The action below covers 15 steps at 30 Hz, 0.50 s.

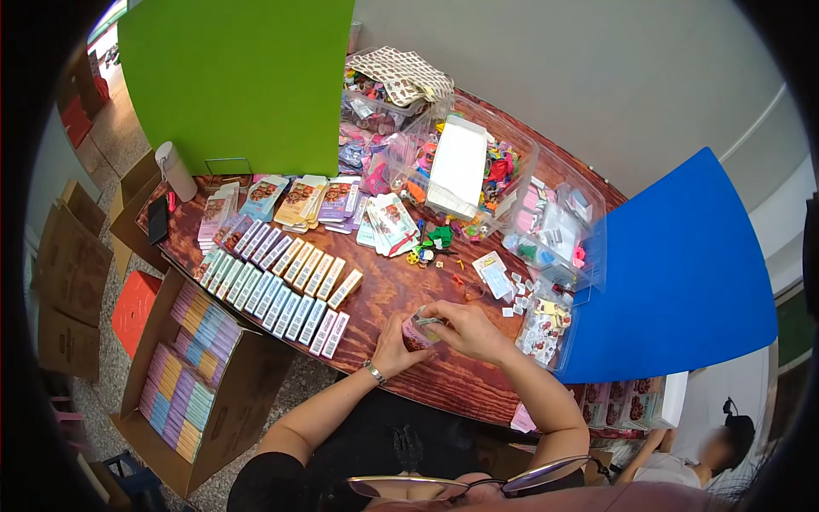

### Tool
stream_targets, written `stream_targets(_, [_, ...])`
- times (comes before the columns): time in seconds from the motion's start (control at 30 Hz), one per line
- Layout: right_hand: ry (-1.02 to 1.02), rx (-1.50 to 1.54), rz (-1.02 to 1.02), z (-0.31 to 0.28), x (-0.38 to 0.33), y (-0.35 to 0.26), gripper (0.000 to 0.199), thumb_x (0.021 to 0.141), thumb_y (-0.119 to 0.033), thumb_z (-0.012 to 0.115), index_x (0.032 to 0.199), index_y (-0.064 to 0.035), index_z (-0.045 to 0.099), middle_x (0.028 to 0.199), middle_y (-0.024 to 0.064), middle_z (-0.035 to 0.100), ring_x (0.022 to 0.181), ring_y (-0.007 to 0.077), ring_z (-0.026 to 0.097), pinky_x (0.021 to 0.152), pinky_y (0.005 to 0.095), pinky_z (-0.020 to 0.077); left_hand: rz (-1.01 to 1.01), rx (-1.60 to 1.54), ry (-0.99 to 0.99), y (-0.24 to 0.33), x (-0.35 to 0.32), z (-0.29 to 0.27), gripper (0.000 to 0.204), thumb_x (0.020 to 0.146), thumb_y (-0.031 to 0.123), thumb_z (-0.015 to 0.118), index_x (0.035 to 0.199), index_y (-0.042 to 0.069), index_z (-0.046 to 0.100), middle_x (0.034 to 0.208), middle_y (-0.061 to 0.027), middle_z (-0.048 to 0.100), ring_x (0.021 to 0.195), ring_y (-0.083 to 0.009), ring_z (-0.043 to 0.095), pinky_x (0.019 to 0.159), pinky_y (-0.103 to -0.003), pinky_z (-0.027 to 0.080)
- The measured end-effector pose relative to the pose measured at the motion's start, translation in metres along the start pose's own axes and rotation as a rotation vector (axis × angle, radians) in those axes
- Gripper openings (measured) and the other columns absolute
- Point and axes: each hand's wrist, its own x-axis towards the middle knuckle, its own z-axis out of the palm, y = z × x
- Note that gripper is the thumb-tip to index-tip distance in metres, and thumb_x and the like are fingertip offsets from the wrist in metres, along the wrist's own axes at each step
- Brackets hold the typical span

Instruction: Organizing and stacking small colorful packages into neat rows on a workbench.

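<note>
We see a dark red wood-grained table (pixel 397 282) that carries most of the work. Just beside the table's near left edge, a big cardboard carton (pixel 247 397) holds many small coloured boxes, packed in tight blocks; we take these as finished. Towards the table's far right, clear plastic bins (pixel 532 181) hold mixed trinkets and packets, so plenty of filling seems left. On the table's left half stand rows of small boxes (pixel 266 294), which look closed and done but not packed. Behind them on the table, the stacks of flat cartons (pixel 300 203) look unfolded, so we judge that much folding and filling remains.

At the table's near edge, our left hand (pixel 395 347) wraps round a small pink box (pixel 415 336), which appears open at the top and so unfinished. Our right hand (pixel 467 328) meets it there, fingertips at the mouth; we cannot tell what they pinch. Loose trinkets (pixel 439 237) lie near the table's middle, unboxed.
</note>
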Motion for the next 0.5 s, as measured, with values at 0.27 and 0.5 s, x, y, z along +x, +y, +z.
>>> stream_targets(0.27, [0.001, 0.097, 0.084, -0.002, -0.008, -0.005, 0.023, 0.092, -0.013, 0.064, 0.113, -0.0058, 0.062, 0.099, 0.0154, 0.069, 0.091, 0.0353, 0.068, 0.076, 0.0415, 0.0543, 0.024, 0.008, -0.033, 0.002, -0.003, 0.006, 0.075, 0.065, 0.032, 0.090, 0.120, 0.003, 0.048, 0.108, -0.0167, 0.054, 0.102, -0.0322, 0.057, 0.088, -0.042, 0.047])
stream_targets(0.5, [0.145, -0.155, -0.017, 0.007, -0.016, 0.004, 0.030, 0.088, -0.007, 0.068, 0.117, -0.0037, 0.062, 0.098, 0.0151, 0.069, 0.087, 0.0283, 0.071, 0.073, 0.0368, 0.0564, 0.023, 0.004, -0.029, 0.006, -0.002, 0.003, 0.077, 0.066, 0.034, 0.090, 0.122, 0.002, 0.047, 0.107, -0.0157, 0.054, 0.103, -0.0308, 0.056, 0.089, -0.041, 0.046])
